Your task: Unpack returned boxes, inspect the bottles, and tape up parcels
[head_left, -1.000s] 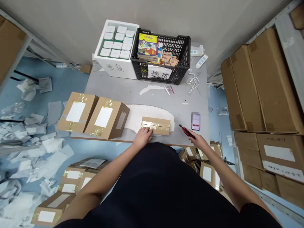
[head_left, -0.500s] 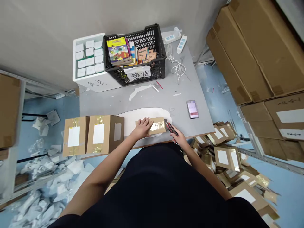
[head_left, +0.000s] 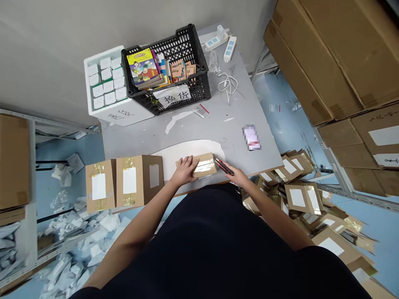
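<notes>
**Red-and-black utility knife brought across to the right end of the small brown, tape-sealed cardboard carton**

One second ago it hung well apart, toward the phone; now its tip is at the carton's end, though whether the blade touches cannot be told. The right hand is wrapped round the handle, fingers closed on it, with the tip angled away from the body, probably for control. The left hand has spread over the carton's left end, palm down and fingers loosely extended, pressing rather than clasping, seemingly to steady it well clear of the blade.

The carton lies near the middle of the grey worktop's near edge, within easy reach of both hands, on a rounded white sheet-like patch. Two larger brown taped boxes stand at the near left corner, and a pixelated phone lies toward the right edge, apparently kept out of the way.
</notes>
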### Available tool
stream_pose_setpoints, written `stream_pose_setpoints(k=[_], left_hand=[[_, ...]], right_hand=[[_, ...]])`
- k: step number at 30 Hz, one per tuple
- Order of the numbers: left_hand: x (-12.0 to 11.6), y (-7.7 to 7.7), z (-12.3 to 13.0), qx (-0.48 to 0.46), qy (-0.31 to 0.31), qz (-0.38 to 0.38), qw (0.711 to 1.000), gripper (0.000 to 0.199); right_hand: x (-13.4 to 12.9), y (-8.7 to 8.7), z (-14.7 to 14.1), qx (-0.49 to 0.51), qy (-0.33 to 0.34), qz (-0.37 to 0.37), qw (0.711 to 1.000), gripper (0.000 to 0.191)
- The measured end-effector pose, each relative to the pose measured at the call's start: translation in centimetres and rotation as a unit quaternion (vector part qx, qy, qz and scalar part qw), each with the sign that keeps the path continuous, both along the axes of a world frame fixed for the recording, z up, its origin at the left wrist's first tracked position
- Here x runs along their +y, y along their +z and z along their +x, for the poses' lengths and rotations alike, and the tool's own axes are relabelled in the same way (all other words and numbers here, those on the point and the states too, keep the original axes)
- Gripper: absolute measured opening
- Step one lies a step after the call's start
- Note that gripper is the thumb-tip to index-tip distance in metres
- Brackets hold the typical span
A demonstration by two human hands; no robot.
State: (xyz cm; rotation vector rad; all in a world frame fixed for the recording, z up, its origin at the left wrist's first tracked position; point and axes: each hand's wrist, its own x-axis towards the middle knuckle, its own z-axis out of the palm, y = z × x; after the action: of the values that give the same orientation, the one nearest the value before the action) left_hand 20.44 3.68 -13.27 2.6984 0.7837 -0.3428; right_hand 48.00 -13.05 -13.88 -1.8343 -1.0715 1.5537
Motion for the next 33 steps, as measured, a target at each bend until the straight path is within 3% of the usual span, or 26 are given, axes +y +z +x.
stream_pose_setpoints(k=[15, 26, 33], left_hand=[[0.1, -0.1, 0.1, 0.007, 0.004, 0.006, 1.000, 0.097], [0.2, -0.2, -0.1, 0.003, 0.000, 0.003, 1.000, 0.097], [0.2, -0.2, -0.2, 0.012, -0.006, -0.002, 1.000, 0.098]], right_hand=[[-0.2, 0.7, 1.9, 0.045, 0.057, -0.017, 0.997, 0.074], [-2.5, -1.0, -1.8, 0.082, -0.026, -0.047, 0.995, 0.080], [-3.1, -0.8, -1.6, 0.112, -0.029, -0.036, 0.993, 0.078]])
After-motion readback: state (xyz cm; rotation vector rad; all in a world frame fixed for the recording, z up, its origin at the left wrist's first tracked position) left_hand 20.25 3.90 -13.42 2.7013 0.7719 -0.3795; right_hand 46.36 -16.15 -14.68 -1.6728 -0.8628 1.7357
